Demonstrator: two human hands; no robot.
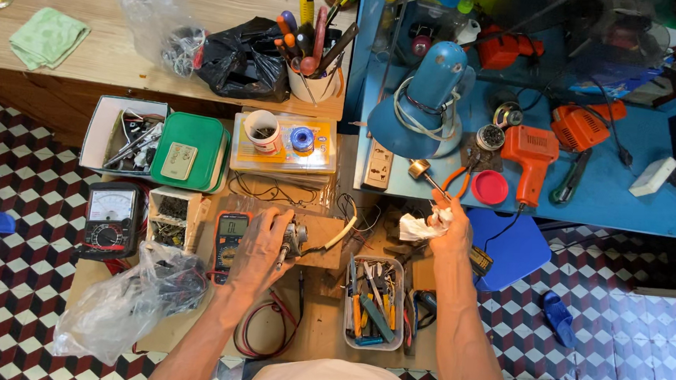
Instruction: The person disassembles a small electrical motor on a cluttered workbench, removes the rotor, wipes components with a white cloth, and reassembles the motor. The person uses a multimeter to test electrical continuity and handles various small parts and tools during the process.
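My left hand [262, 244] grips a small grey metal part [295, 235] with a white cable [342, 234] trailing from it, held over a piece of cardboard [319, 247]. It lies partly over an orange digital multimeter [231, 234]. My right hand [450, 228] is closed on a crumpled white tissue [421, 227] and a tool whose brass-coloured tip [419, 169] points up and away toward the blue desk lamp [427, 102]. A dark handle end [481, 261] shows below that wrist.
A clear tray of hand tools [374, 301] sits between my arms. An analogue meter [111, 218], a box of small parts [171, 218] and plastic bags [124, 302] lie left. On the blue bench: orange soldering guns [531, 158], red lid [490, 187], power strip [377, 165].
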